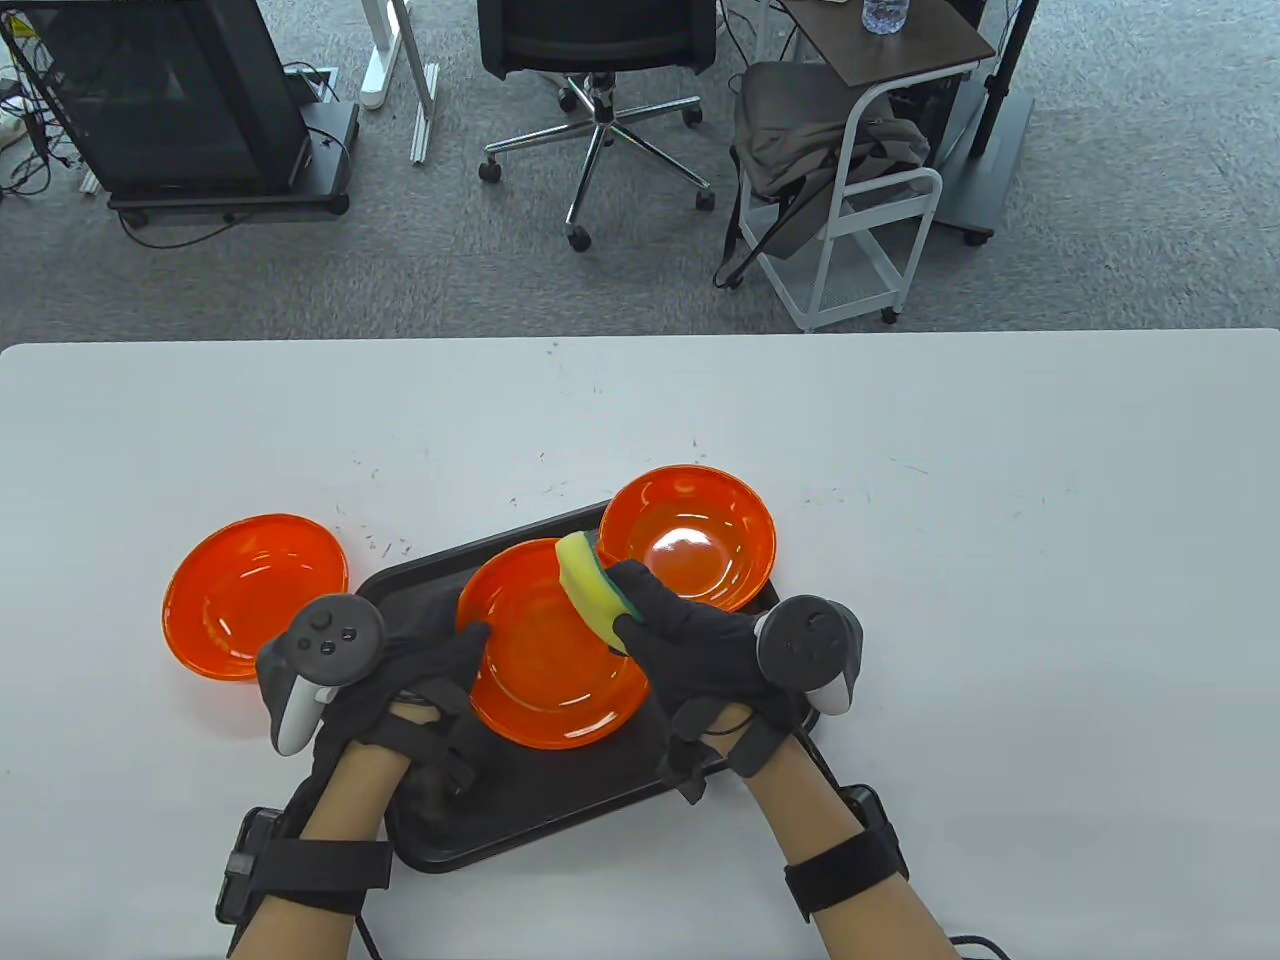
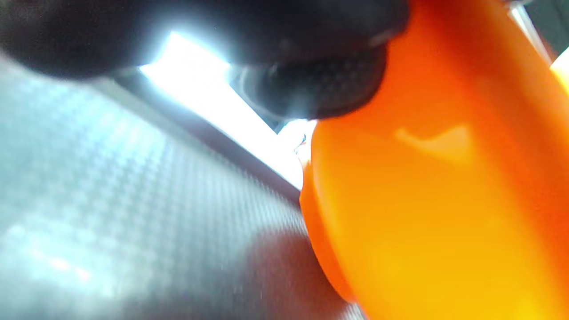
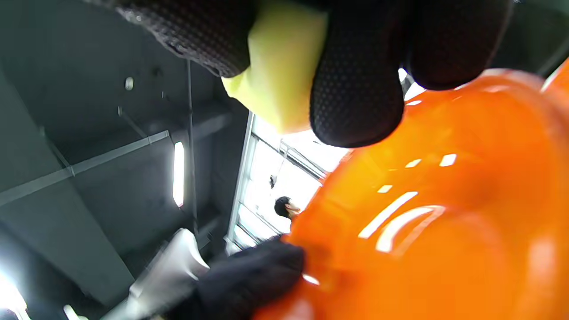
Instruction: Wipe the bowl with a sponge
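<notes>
Grey carpet floor [image 1: 300, 280] is running behind the white table [image 1: 1000, 600]. Black office chair [image 1: 597, 60] is sitting past the far edge, white wire cart [image 1: 860, 240] to its right, black cabinet on casters [image 1: 170, 100] far left. Ceiling strip light [image 3: 178, 173] is glowing.

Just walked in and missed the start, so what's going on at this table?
A person in sensor gloves is wiping an orange bowl that is tilted up over a black tray. The left hand grips the bowl's left rim, while the right hand holds a yellow-green sponge at its upper right edge. A second bowl sits at the tray's far corner, and a third bowl rests on the table to the left.
</notes>
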### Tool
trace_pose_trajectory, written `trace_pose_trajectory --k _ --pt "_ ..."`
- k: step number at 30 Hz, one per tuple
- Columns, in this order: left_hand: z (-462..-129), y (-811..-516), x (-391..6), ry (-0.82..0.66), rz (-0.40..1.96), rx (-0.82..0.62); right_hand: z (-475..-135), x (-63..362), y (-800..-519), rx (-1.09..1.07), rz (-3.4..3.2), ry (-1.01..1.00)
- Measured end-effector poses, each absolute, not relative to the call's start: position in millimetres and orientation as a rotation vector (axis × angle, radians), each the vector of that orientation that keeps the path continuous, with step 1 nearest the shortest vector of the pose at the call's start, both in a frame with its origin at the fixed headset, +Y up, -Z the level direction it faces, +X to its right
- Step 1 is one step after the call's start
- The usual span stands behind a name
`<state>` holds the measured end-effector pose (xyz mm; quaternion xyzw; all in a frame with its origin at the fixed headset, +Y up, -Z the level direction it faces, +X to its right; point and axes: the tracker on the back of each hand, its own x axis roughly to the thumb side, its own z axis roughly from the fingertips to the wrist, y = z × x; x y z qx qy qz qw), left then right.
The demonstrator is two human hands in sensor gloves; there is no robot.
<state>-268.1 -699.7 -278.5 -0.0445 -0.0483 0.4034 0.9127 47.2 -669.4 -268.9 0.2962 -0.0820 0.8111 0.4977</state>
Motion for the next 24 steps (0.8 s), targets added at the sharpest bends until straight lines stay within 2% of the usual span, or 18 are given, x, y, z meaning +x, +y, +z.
trace_pose_trajectory --k 5,12,16,19,24 --pt "-275.7 -692.9 -272.6 -0.094 0.850 -0.044 -250.4 23.4 -653.6 0.948 2.435 -0.395" --pt "-272.6 -687.7 -272.1 -0.096 0.841 -0.017 -233.0 -5.7 -653.1 1.149 2.785 -0.500" --pt "-272.1 -686.7 -271.7 -0.107 0.847 -0.012 -229.6 -14.3 -655.3 1.181 2.921 -0.509" --pt "-270.4 -684.1 -267.9 -0.120 0.844 -0.033 -229.1 -18.2 -657.3 1.130 3.060 -0.487" --pt "-267.4 -681.2 -251.8 -0.188 0.811 -0.051 -231.6 -21.3 -662.5 1.136 3.077 -0.452"
